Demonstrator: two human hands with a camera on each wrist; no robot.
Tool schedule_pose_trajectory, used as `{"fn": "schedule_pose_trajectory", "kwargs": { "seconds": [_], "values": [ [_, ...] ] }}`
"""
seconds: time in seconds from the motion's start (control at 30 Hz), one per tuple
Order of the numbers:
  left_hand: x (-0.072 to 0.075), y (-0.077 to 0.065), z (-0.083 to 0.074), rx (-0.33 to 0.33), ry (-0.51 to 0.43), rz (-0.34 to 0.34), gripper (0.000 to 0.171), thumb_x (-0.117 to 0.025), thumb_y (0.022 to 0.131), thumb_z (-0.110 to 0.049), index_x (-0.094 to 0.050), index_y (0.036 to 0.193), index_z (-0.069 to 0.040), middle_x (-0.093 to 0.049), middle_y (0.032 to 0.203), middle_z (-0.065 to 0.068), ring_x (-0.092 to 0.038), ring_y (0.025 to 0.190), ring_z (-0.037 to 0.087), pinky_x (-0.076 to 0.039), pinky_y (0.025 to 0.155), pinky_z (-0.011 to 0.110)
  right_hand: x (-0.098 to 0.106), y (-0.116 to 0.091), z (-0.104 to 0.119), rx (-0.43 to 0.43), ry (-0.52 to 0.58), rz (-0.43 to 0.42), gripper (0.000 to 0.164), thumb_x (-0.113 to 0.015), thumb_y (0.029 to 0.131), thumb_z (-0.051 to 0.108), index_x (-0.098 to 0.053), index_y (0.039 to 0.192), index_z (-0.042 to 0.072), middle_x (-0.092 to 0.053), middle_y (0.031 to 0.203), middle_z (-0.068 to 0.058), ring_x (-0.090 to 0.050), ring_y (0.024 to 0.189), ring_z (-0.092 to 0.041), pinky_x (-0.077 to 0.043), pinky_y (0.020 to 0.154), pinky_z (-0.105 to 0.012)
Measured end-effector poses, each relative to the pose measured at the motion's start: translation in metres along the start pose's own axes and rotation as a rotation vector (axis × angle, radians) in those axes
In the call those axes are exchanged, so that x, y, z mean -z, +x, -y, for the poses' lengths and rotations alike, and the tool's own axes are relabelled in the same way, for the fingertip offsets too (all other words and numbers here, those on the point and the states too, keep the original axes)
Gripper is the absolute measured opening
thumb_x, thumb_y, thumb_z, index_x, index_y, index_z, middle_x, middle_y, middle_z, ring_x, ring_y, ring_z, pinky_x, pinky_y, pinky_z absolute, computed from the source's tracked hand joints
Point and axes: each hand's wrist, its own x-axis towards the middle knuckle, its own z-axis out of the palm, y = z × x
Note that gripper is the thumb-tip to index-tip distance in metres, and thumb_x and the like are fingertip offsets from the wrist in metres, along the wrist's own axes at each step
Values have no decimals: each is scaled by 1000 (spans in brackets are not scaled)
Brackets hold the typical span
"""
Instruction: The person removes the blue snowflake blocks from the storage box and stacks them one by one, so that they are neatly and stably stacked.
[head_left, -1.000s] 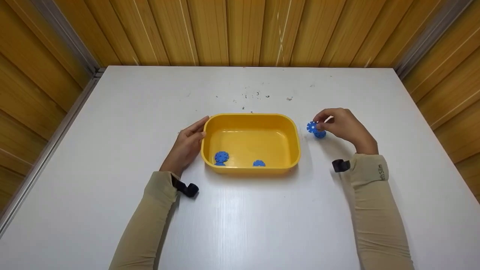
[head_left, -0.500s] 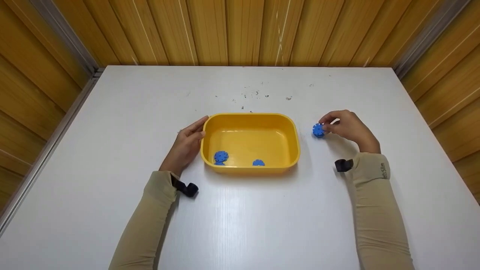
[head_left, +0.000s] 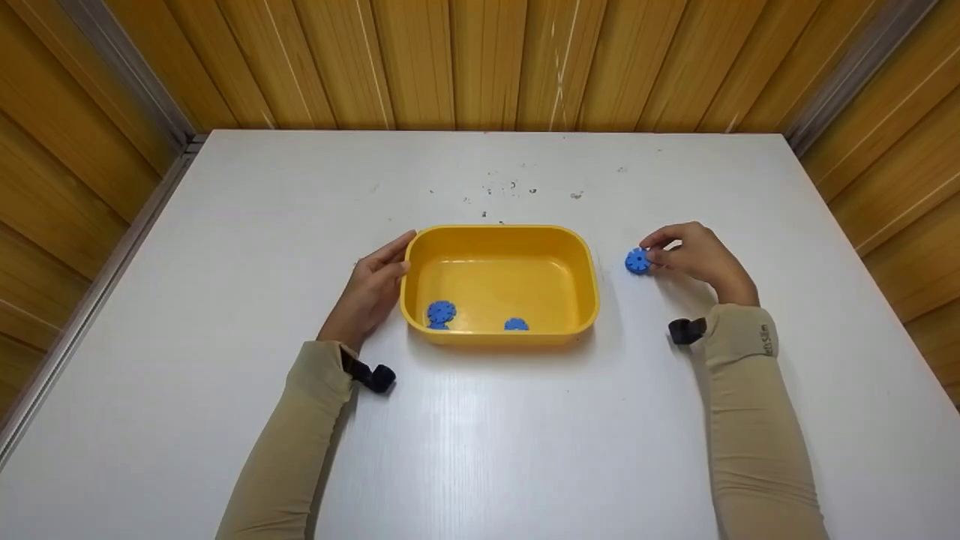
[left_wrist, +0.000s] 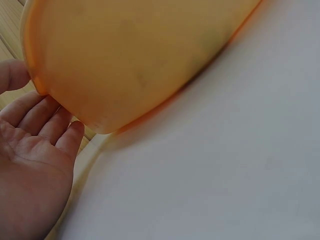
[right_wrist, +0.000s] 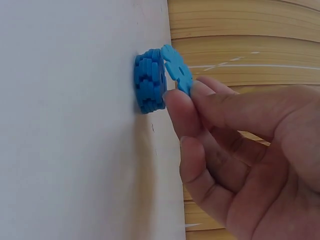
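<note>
A yellow plastic bin (head_left: 501,339) stands mid-table in the head view. At its left end my left hand (head_left: 373,291) holds the rim, thumb on top and fingers along the outer wall, as the left wrist view also shows. Right of the bin, my right hand (head_left: 697,257) pinches a blue notched snowflake disc (right_wrist: 177,69) between thumb and fingertip. The disc is tilted, right at the top of a stack of blue snowflake discs (right_wrist: 148,82) on the table. Inside the bin, a few more blue discs (head_left: 442,311) overlap at the left, with another disc (head_left: 516,324) partly hidden by the near wall.
The white table (head_left: 480,435) has small dark marks behind the bin. Yellow wood-patterned panels (head_left: 480,67) close it off at the back and sides. A black wrist camera (head_left: 379,379) juts from the left sleeve, and a second camera (head_left: 685,331) from the right.
My right hand has moved slightly right, bringing the pinched disc from the left of the stack to over its top. The left hand stays at the bin.
</note>
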Motion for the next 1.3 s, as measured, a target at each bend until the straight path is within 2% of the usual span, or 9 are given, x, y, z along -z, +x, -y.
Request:
{"fn": "schedule_pose_trajectory", "kwargs": {
  "seconds": [0.13,0.23,0.33,0.57,0.9,1.17,1.3],
  "values": [
    [0,0,0,-1,-3,-3,60,-46,101,2,-34,159,-5,-33,168,7,-30,156,18,-28,127,31,-1,1,-1,-7,1,3,33,-62,100,14,-67,126,-6,-63,127,-29,-60,112,-35,-50,95,-32],
    [0,-1,0,5,-9,-16,59,-47,100,2,-35,158,-5,-34,167,7,-31,156,17,-29,127,30,-2,1,-1,-20,7,4,33,-61,100,13,-66,127,-5,-62,129,-28,-58,114,-36,-49,103,-44],
    [0,-1,0,8,-9,-18,60,-46,101,2,-34,159,-5,-33,168,8,-30,156,18,-29,127,31,-3,1,-2,-32,13,7,33,-60,100,12,-66,127,-5,-61,130,-28,-57,116,-37,-46,107,-50],
    [-1,-1,0,10,-13,-22,60,-47,100,3,-34,158,-5,-33,168,7,-31,156,17,-30,126,30,-3,0,-1,-63,26,20,34,-60,100,15,-65,129,-3,-60,133,-26,-57,116,-36,-45,108,-49],
    [-1,0,-1,-7,-21,-19,59,-46,100,4,-35,158,-3,-33,167,9,-30,156,19,-28,127,31,-1,-1,3,-46,-4,-24,35,-61,100,20,-67,127,-2,-64,127,-25,-61,106,-31,-47,92,-34],
    [-1,-1,-2,-2,-22,-20,58,-46,101,3,-35,158,-3,-34,167,9,-31,156,18,-30,126,29,2,-3,15,-51,7,-21,36,-60,101,21,-67,129,-1,-63,127,-23,-61,108,-31,-48,87,-27],
    [-1,-1,-1,-9,-16,-12,58,-46,101,3,-35,158,-3,-34,167,8,-32,155,18,-31,126,29,4,-5,24,-39,7,-26,37,-60,101,22,-66,130,-1,-63,127,-24,-62,108,-33,-52,96,-39]
  ]
}}
